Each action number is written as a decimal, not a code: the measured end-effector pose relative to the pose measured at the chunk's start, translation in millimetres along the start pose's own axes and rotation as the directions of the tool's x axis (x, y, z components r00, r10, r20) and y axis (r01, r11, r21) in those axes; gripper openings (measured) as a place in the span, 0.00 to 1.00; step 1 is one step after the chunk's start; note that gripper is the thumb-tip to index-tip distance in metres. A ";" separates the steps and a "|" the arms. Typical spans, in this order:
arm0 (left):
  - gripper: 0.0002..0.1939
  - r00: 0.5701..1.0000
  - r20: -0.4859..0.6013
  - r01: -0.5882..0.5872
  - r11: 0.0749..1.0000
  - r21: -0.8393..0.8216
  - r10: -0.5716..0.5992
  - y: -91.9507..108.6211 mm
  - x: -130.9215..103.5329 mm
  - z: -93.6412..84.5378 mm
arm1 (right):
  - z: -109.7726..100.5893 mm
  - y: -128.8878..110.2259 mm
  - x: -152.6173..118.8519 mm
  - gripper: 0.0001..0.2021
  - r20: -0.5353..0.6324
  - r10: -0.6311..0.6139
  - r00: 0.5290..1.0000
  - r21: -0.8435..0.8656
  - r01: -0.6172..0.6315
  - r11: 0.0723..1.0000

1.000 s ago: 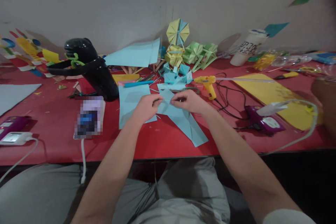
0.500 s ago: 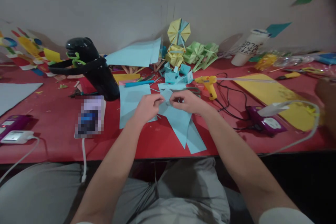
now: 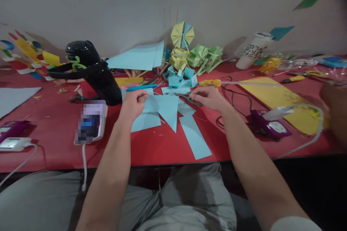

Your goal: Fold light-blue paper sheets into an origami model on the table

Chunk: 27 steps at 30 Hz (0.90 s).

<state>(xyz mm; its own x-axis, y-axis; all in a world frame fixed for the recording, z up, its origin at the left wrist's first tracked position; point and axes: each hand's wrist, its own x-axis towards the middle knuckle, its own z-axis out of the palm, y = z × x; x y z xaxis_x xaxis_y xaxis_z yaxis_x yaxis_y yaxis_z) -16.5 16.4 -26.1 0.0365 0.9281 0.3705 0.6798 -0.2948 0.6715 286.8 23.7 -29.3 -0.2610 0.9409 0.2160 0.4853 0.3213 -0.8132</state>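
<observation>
Table (image 3: 159, 148): red, its straight front edge running across just beyond the lap; red surface shows along that edge, between the two forearms.
Strip (image 3: 195, 138): pale blue, long and straight-sided, lying flat at a slant; its near end comes close to the front edge, with red on either side.
Phone (image 3: 92, 122): blurred into squares, left of the left forearm; a white cable (image 3: 85, 166) drops from it over the edge.
Power strip (image 3: 271, 124): purple, to the right of the right forearm.
Sheet (image 3: 146, 122): pale blue, flat, its near edge well back from the table's front.
Triangle (image 3: 168, 110): pale blue and plain, far side nearly level, sharp point towards the front edge; it overlaps the sheet's right part.
Left hand (image 3: 134, 105): over the sheet, fingers bent inward, beside the triangle's left end; cannot tell whether it grips the paper.
Right hand (image 3: 207, 98): well apart from the left, fingers loosely curved, tips at the scissors (image 3: 187, 96); cannot tell whether they touch or how wide they stand.
Glue gun (image 3: 210, 83): yellow, just beyond the right hand.
Bottle (image 3: 101, 83): black, leaning in view, left of the left hand.
Paper flowers (image 3: 182, 35): yellow and blue, farthest back, near the wall.
</observation>
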 end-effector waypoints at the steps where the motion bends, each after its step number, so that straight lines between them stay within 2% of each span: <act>1: 0.09 1.000 0.008 -0.006 1.000 -0.003 0.006 1.0 -0.6 0.5 | 3.8 -2.8 0.2 0.13 -0.008 -0.013 1.000 0.033 0.014 0.999; 5: 0.09 0.999 0.030 -0.034 0.999 -0.011 0.035 6.5 -4.1 3.7 | 28.7 -14.5 2.2 0.17 0.053 -0.113 0.992 0.123 0.106 0.987; 7: 0.09 0.997 0.033 -0.063 0.998 -0.025 0.064 9.0 -5.2 4.9 | 40.0 -18.7 3.0 0.17 0.052 -0.158 0.986 0.087 0.153 0.984; 9: 0.10 0.990 0.013 -0.139 0.990 -0.034 0.140 12.1 -5.9 6.3 | 47.2 -22.3 3.3 0.17 0.034 -0.205 0.978 0.052 0.203 0.978; 12: 0.09 0.960 -0.048 -0.274 0.961 0.024 0.275 19.1 -7.5 9.6 | 51.5 -27.0 2.9 0.17 0.029 -0.284 0.958 -0.010 0.284 0.959; 15: 0.06 0.946 -0.088 -0.299 0.944 0.141 0.313 29.0 -10.7 13.9 | 53.5 -29.5 2.8 0.16 0.037 -0.333 0.942 -0.094 0.335 0.938; 18: 0.05 0.935 -0.035 -0.343 0.924 0.168 0.353 38.0 -14.2 18.3 | 56.1 -31.0 2.9 0.13 0.046 -0.370 0.928 -0.141 0.373 0.917; 27: 0.04 0.924 0.036 -0.381 0.924 -0.004 0.381 39.4 -10.8 27.4 | 58.9 -40.9 0.9 0.13 0.065 -0.440 0.896 -0.233 0.443 0.866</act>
<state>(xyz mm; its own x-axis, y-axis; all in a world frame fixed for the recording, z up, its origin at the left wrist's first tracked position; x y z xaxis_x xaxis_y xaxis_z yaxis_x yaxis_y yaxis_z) 29.9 0.9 -21.2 0.3193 0.7533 0.5750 0.6120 -0.6272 0.4818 217.6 5.1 -27.7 -0.5017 0.6942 0.5161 0.4989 0.7196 -0.4830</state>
